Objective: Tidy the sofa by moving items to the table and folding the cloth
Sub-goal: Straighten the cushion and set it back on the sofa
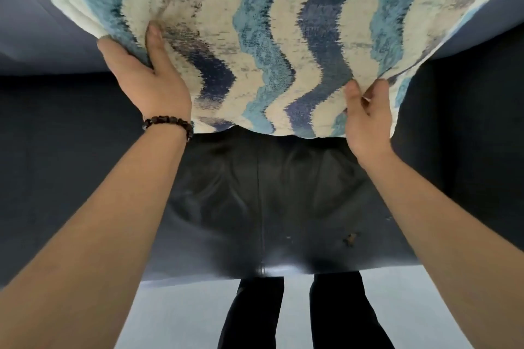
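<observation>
1. The cloth [272, 45] runs off the top and right picture edges.
2. It hides the fingers of the left hand [147, 79] and right hand [365, 119], and much of the sofa [255, 193].
3. Both forearms leave the frame at the bottom corners.

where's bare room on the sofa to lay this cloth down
The dark seat is bare under the cloth, between the two forearms and down to its front edge; only small specks near its right front. Dark patches beside each arm look bare too. The top is crowded: cloth spans it, left hand and right hand each gripping its lower edge.
</observation>
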The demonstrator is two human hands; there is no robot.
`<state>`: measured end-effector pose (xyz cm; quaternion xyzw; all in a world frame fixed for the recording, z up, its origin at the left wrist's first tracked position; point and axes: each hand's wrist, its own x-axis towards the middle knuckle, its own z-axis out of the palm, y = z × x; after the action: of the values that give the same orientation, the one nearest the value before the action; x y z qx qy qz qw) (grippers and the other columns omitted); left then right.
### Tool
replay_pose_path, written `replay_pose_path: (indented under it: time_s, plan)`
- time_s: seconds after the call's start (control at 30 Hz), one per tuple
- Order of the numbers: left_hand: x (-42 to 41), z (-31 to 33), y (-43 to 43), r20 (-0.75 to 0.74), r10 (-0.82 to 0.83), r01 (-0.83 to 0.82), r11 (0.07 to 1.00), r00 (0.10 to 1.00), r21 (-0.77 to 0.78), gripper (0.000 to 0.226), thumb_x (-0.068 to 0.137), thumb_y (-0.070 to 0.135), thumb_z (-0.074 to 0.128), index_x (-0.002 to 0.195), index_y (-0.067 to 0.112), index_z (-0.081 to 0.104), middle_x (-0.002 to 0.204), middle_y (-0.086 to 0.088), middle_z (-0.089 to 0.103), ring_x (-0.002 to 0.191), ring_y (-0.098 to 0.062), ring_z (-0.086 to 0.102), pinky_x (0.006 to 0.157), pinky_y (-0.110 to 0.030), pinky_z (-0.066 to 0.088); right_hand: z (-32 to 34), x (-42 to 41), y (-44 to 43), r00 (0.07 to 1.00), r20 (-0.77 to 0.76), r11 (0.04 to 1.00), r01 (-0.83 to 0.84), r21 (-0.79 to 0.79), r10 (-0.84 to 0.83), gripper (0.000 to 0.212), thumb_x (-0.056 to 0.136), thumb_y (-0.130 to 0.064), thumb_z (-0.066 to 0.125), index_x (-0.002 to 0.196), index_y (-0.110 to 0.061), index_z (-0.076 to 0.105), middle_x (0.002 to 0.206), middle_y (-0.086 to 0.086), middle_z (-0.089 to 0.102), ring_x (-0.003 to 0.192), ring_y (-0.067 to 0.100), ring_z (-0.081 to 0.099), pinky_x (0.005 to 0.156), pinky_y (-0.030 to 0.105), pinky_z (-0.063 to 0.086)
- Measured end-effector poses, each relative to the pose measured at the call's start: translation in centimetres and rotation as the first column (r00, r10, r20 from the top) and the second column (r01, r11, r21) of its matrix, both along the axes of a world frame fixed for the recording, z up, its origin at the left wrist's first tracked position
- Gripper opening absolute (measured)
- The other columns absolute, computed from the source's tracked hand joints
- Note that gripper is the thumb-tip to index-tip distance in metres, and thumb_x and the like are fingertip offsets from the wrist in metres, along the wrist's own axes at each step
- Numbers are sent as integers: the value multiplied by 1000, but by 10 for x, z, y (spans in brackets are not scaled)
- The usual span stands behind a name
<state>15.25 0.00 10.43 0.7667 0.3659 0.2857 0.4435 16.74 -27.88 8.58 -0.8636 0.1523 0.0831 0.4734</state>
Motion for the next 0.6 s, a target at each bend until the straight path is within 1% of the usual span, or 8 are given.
replay_pose_path:
  time_s: [0.1, 0.13, 0.23, 0.3, 0.4, 0.47, 0.53, 0.6]
  plan:
    - [5, -2, 14, -80, 2, -9, 997, 997, -79, 41, 101, 36, 44, 120, 0, 45, 111, -8, 55, 94, 2, 54, 84, -16, 45, -1, 10, 16, 999, -51, 999, -20, -26, 19, 13, 103, -30, 48, 93, -24, 42, 96, 8, 54, 88, 20, 54, 77, 25, 40]
    - [6, -2, 16, -132, -9, -9, 991, 991, -136, 51, 100, 41, 43, 130, 0, 42, 123, -11, 53, 105, -9, 55, 90, -20, 46, -3, 12, 21, 996, -92, 1000, 18, -6, -18, 9, 103, -29, 48, 103, -19, 46, 105, 10, 58, 96, 22, 57, 80, 26, 41]
    - [5, -8, 6, -275, 100, -189, 928, 956, -320, 72, 95, 58, 43, 149, 13, 27, 151, -9, 29, 134, -19, 37, 108, -27, 35, -7, 15, 30, 925, -310, 951, 273, 142, -219, 34, 99, -35, 53, 128, -22, 41, 128, 7, 55, 112, 21, 55, 94, 31, 43]
    - [-4, -12, -11, -379, 228, -399, 786, 897, -472, 81, 90, 66, 45, 152, 18, 21, 155, -7, 21, 138, -23, 32, 110, -35, 32, -4, 11, 33, 776, -538, 838, 502, 213, -328, 52, 92, -46, 58, 136, -30, 36, 127, 0, 53, 119, 22, 50, 109, 46, 37]
    - [-29, -24, -39, -515, 144, -519, 453, 845, -725, 95, 81, 78, 44, 154, 28, 9, 159, -1, 16, 140, -28, 28, 110, -54, 32, -5, 1, 31, 631, -720, 662, 676, 325, -290, 56, 87, -44, 58, 140, -28, 44, 134, 0, 55, 112, 25, 55, 106, 55, 39]
    - [-37, -35, -49, -472, 45, -464, 282, 880, -839, 98, 77, 84, 41, 154, 37, 4, 161, 4, 14, 143, -31, 25, 107, -64, 30, -9, 2, 29, 631, -731, 543, 721, 429, -260, 38, 87, -34, 53, 123, -22, 59, 131, 6, 61, 109, 29, 63, 95, 55, 49]
    - [-29, -46, -42, -361, 48, -363, 193, 931, -912, 99, 72, 89, 39, 153, 43, 6, 161, 3, 18, 141, -35, 30, 103, -68, 31, -14, 13, 24, 661, -708, 467, 722, 510, -249, 33, 86, -32, 48, 114, -21, 62, 134, 9, 62, 116, 35, 61, 95, 62, 45]
    - [-13, -51, -27, -272, 110, -289, 187, 956, -939, 97, 69, 89, 42, 150, 49, 8, 160, 2, 21, 134, -41, 38, 96, -70, 37, -18, 33, 12, 709, -611, 513, 693, 507, -353, 43, 90, -34, 43, 132, -28, 53, 137, 9, 59, 124, 34, 55, 100, 65, 40]
